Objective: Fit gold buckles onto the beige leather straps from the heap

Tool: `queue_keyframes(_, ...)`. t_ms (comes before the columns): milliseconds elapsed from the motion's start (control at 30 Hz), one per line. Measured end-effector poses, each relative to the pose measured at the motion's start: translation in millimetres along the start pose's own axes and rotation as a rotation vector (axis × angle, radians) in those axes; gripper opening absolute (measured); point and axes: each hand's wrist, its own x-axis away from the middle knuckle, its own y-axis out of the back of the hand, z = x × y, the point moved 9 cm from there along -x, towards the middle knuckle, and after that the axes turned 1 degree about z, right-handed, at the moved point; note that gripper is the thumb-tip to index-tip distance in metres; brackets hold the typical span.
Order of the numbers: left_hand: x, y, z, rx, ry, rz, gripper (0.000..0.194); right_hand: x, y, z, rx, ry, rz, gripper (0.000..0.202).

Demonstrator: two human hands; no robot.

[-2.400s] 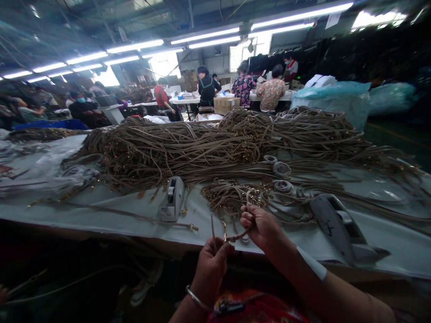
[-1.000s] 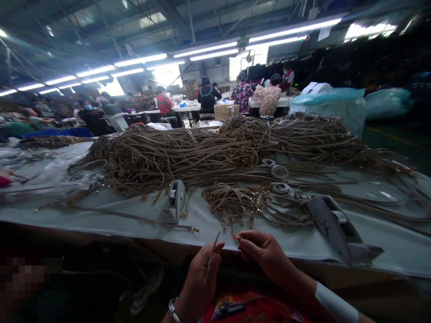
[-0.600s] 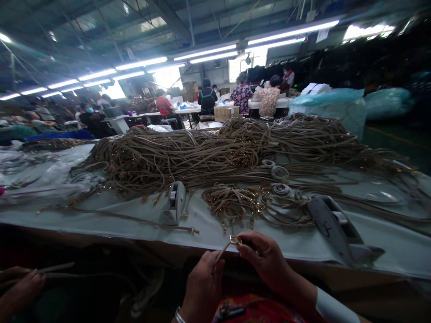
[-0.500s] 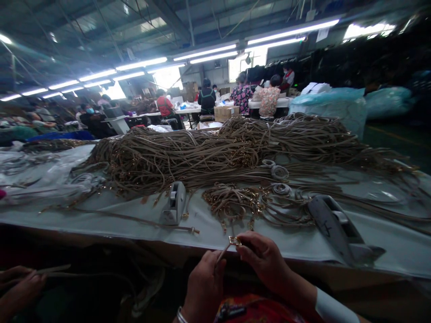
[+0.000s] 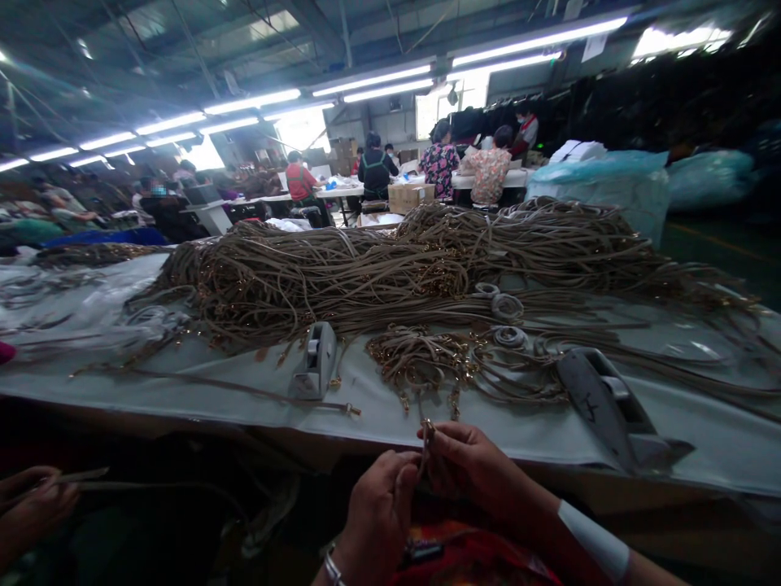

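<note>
Just off the table's front edge, my left hand (image 5: 379, 500) pinches a thin taupe strap (image 5: 425, 456). My right hand (image 5: 469, 460) has its fingers closed on the small gold buckle (image 5: 428, 426) at the strap's upper end. The two hands are close together, and the right fingertips partly hide the buckle. Beyond them on the table lies a small bunch of short straps with gold clasps (image 5: 421, 358). A grey tape dispenser (image 5: 316, 362) stands to the left of it, and a larger one (image 5: 610, 411) to the right.
A big heap of long taupe straps (image 5: 342, 268) crosses the pale-covered table (image 5: 244, 399). White rolls (image 5: 508, 306) lie in front of the heap. At the lower left, another person's hands (image 5: 37, 505) hold a strap. People sit at tables behind, near a cardboard box (image 5: 410, 198).
The buckle has turned from flat to edge-on, and my right fingers have closed further around it and the strap. My left hand has shifted slightly right. The view has tilted slightly.
</note>
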Motion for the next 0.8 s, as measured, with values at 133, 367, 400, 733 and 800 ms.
queue_keyframes(133,2,-3.6,6,0.088,0.027,0.039,0.040,-1,8,-1,-0.051,-0.003,-0.029,0.023)
queue_keyframes(367,5,0.7,27,0.351,0.231,-0.015,0.048,-3,5,-7,-0.081,-0.079,-0.019,0.029)
queue_keyframes(400,5,5.5,30,0.384,0.257,-0.059,0.049,-3,6,-8,-0.062,-0.080,-0.026,0.031)
queue_keyframes(733,9,37.3,61,0.405,0.409,-0.228,0.048,-3,21,8,0.115,-0.029,-0.195,0.039)
queue_keyframes(800,11,30.1,69,0.464,0.436,-0.198,0.048,-3,18,14,0.118,0.005,-0.182,0.038)
